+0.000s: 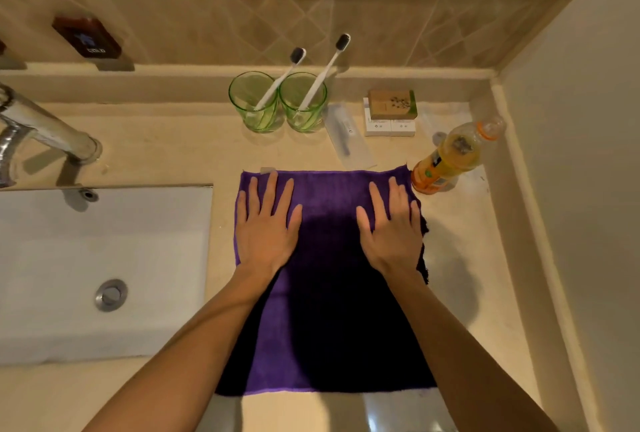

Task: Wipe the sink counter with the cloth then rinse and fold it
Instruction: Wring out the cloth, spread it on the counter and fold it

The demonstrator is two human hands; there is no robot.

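Head view: two flat hands, left hand (266, 228), right hand (392, 228); one cloth (329, 293).

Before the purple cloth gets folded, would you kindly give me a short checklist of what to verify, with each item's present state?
1. Purple terry cloth lies spread flat on the beige stone counter: ok.
2. Left hand and right hand press flat on the cloth's far half, fingers straight: ok.
3. Cloth edges neat: not ok, the right edge looks ragged and rumpled.
4. Orange juice bottle clear of the cloth: not ok, it stands right at the far right corner.
5. Two green glass tumblers with toothbrushes stand apart from the cloth: ok.
6. Cloth rinsed: cannot tell.
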